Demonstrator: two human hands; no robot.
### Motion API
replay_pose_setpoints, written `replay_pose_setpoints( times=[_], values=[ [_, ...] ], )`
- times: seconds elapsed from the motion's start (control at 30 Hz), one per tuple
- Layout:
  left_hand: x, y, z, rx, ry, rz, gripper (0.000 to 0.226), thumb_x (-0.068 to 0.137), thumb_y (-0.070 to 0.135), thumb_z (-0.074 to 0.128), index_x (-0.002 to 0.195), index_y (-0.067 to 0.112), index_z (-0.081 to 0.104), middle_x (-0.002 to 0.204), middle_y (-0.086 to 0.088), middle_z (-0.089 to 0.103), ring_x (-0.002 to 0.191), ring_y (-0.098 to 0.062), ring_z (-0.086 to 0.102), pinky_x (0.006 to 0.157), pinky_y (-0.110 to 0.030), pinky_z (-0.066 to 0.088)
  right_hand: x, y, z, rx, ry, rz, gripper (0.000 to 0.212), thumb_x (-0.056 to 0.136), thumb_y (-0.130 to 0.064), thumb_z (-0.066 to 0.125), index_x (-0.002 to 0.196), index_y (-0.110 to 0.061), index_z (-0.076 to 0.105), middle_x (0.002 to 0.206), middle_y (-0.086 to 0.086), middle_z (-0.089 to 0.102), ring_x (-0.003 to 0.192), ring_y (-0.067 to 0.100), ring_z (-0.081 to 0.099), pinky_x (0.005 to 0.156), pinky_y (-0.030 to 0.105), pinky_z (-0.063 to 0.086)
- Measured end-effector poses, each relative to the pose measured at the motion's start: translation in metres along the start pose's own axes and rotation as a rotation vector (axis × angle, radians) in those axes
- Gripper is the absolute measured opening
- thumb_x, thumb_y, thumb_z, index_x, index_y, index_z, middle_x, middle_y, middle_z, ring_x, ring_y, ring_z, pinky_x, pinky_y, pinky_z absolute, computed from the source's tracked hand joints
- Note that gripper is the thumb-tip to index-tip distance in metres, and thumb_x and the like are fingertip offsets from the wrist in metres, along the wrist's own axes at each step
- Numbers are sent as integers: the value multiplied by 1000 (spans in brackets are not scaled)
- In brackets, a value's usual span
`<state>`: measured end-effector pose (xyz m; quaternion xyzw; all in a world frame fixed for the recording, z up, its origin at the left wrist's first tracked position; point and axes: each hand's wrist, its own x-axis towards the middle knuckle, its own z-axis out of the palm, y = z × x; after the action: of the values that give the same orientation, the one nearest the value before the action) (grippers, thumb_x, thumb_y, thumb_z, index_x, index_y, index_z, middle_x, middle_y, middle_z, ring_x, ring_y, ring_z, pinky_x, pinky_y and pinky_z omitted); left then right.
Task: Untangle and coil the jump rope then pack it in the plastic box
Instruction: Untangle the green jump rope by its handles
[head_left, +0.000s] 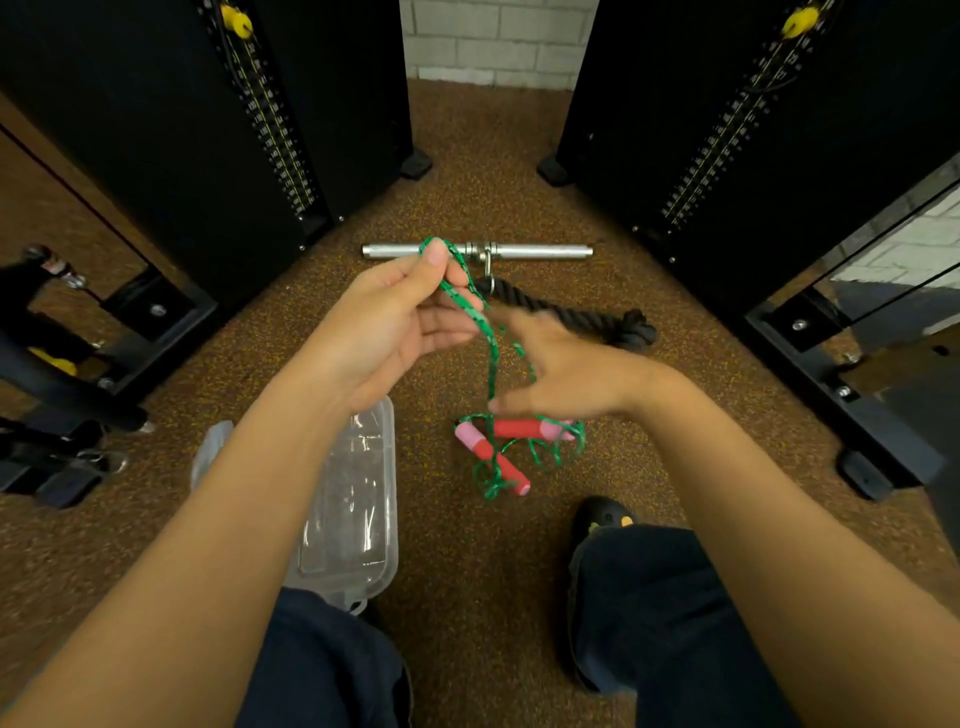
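Two black weight machines (208, 130) are seen standing on a brown speckled floor (467, 545), one toward each far corner, with a strip of pale brick wall (498, 36) between them. Both forearms are stretched forward over the middle of the floor. A clear plastic box (358, 509) lies open on the floor under the left forearm, its long axis running from near to far. A steel bar (545, 251) is laid crosswise on the floor farther off, and a thick black rope (571, 312) is hooked to its middle and trails to the right.

The left hand (395, 322) is raised with the palm turned inward; a loop of the green jump rope (491, 364) is pinched between its thumb and fingers. From that pinch the rope hangs downward to a tangle on the floor to the right of the box. The right hand (561, 374) is blurred, held just right of the hanging strands with fingers spread; whether it is touching the rope cannot be told. Two red handles (511, 429) with pink ends are caught in the tangle, one lying crosswise, the other (498, 465) slanting toward the near right.
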<state>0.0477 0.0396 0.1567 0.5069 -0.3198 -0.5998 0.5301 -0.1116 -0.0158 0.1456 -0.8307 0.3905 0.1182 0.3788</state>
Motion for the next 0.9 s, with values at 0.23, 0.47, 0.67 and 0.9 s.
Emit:
replay_pose_setpoints(
  times=[0.23,0.47,0.67,0.9],
  values=[
    [-2,-1,-2,-65,-2,-35,41,97,41,30,93,15,61,82,2,73,82,-12,70,73,-23,56,3,-7,0,409,-231,-104,33,98,-23,41,104,3,61,91,7,66,72,12,65,76,25,56],
    [-4,-20,8,344,-266,-249,90,69,73,12,131,18,46,115,-5,67,112,-12,60,100,-30,42,6,-7,-15,990,144,-228,29,98,-22,38,83,-7,58,70,9,66,55,10,63,55,17,52],
    [-6,-33,-6,983,-362,-236,23,94,30,47,101,19,66,106,4,69,107,-11,59,101,-31,40,4,-1,-29,1565,444,-235,31,99,-21,37,80,-6,56,66,5,70,52,7,63,53,15,52],
    [-2,-26,-7,751,-196,-120,23,97,13,39,82,14,56,84,-2,68,76,-12,66,73,-19,51,12,14,-24,1507,488,-68,20,95,-13,46,110,-4,56,110,13,65,83,14,68,69,20,55]
  ],
)
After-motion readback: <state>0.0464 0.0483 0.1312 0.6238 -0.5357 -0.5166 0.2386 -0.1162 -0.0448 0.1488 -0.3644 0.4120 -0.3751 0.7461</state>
